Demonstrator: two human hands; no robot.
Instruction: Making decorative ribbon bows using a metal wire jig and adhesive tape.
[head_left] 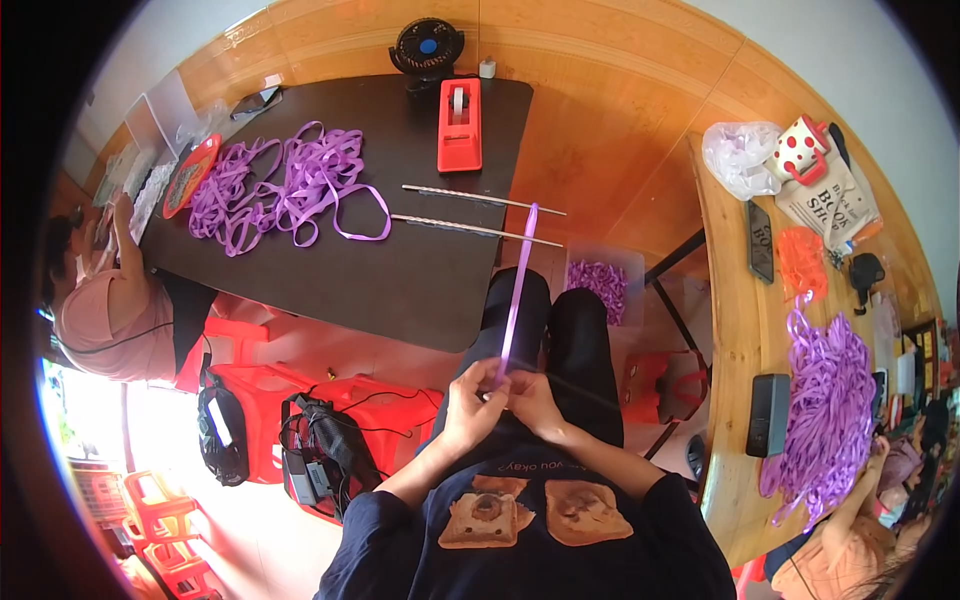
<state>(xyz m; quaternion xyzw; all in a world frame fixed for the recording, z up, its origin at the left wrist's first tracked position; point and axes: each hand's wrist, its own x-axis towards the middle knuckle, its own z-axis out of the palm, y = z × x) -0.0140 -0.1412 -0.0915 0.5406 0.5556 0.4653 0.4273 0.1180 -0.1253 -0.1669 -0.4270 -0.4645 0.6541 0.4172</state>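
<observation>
In front of my lap, my left hand (474,402) pinches the lower end of a purple ribbon (516,300). The ribbon runs taut up to two thin silvery rods (455,229) that jut past the table's right edge, and it meets them near their tips. My right hand (536,402) is beside the left, fingers closed and touching it. What lies between its fingertips is too small and blurred to make out. On the dark table (340,285) to the left is a loose heap of purple ribbon (315,180).
A red tape dispenser (460,150) and a black fan (426,48) stand at the table's back. A plastic bin of purple pieces (598,285) is below right. More ribbon (828,400) covers the wooden table (725,420). Black bags (325,450) rest on red stools. Other people sit at both sides.
</observation>
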